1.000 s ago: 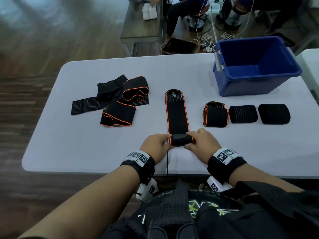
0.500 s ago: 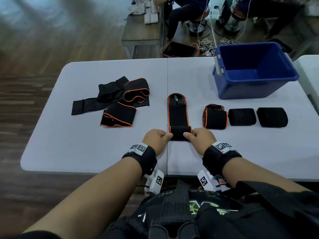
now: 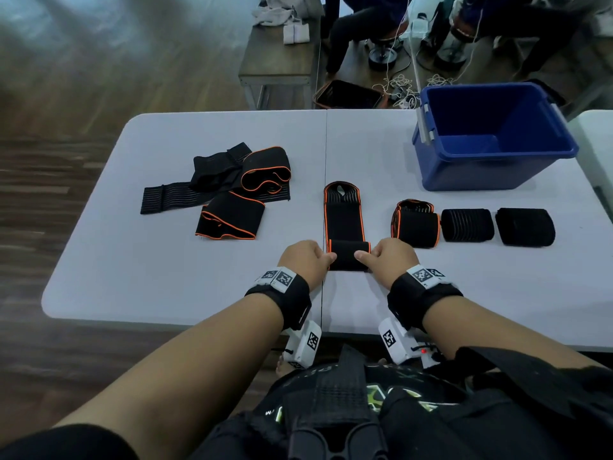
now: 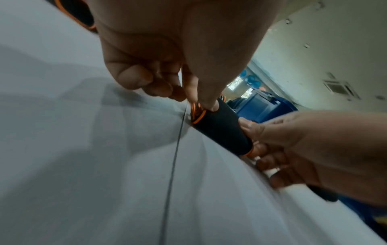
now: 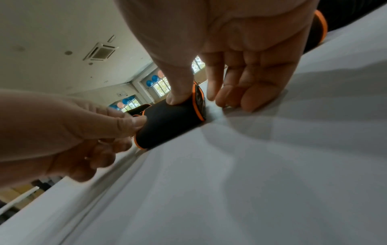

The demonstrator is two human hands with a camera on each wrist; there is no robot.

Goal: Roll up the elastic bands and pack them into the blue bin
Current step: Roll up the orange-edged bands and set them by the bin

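Note:
A black elastic band with orange trim [image 3: 343,217] lies lengthwise at the table's centre, its near end wound into a roll [image 3: 348,257]. My left hand [image 3: 310,260] grips the roll's left end and my right hand [image 3: 389,257] its right end, thumbs on top. In the left wrist view my left hand [image 4: 188,92] has its thumb on the roll [image 4: 222,131] and its fingers curled. From the right wrist, my right hand [image 5: 230,92] thumbs the roll [image 5: 167,127], its fingers touching the table. The blue bin [image 3: 481,174] stands at the far right; no bands show inside.
Three rolled bands [image 3: 416,224], [image 3: 467,225], [image 3: 524,226] lie in a row right of my hands, in front of the bin. A pile of unrolled bands [image 3: 232,190] lies at the left. Beyond the white table [image 3: 132,260] are a bench, cables and seated people.
Both hands have rolled the band away from me: the roll is thicker and farther up the strip, and the flat part beyond it is shorter.

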